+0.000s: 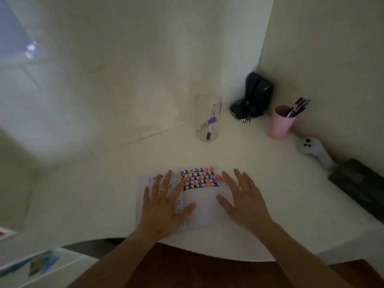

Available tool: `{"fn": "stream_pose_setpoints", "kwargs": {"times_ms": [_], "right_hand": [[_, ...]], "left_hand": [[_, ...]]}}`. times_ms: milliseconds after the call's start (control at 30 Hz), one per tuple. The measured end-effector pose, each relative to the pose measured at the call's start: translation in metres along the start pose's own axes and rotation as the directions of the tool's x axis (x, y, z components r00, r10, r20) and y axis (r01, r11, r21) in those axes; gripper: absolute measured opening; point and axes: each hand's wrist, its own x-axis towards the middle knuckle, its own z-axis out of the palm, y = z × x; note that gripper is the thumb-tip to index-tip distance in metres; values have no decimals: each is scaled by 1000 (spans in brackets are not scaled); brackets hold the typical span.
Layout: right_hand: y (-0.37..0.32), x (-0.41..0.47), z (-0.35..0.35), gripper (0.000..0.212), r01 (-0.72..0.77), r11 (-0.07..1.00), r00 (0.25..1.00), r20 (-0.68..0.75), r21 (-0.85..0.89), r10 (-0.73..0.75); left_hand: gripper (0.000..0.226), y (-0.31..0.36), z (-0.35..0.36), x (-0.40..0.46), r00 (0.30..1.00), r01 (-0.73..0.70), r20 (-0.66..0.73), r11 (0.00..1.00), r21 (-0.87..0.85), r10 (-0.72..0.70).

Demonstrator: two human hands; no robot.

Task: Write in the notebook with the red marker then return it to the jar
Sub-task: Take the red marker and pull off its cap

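Single head-worn view, close above the desk [239, 154], facing forward and down toward the corner

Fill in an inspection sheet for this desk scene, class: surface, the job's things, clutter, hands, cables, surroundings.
Surface: white desk with a curved near edge, dimly lit.
Job's things: open notebook lies flat, patterned print on its far part; clear jar stands beyond it holding markers; none can be told as red.
Clutter: pink cup of pens, black device in the corner, white controller, dark flat object at right.
Hands: left hand and right hand rest spread on the notebook, holding nothing.
Cables: dark cords bunched beside the black device.
Surroundings: pale walls meeting in a corner.
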Motion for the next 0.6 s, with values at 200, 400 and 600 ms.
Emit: {"fn": "stream_pose_setpoints", "kwargs": {"times_ms": [200, 400, 600], "right_hand": [[15, 0, 63, 76, 19, 989, 971, -235, -148, -54], [16, -5, 69, 60, 32, 985, 919, -381, -169, -95], [21, -8, 73, 52, 172, 982, 846, -498, -83, -191]], "left_hand": [[123, -3, 51, -10, 996, 90, -13, 994, 62, -89], [119, -1, 55, -13, 992, 113, -66, 992, 60, -109], [75, -3, 56, -20, 940, 54, -341, 996, 77, -25]]}}
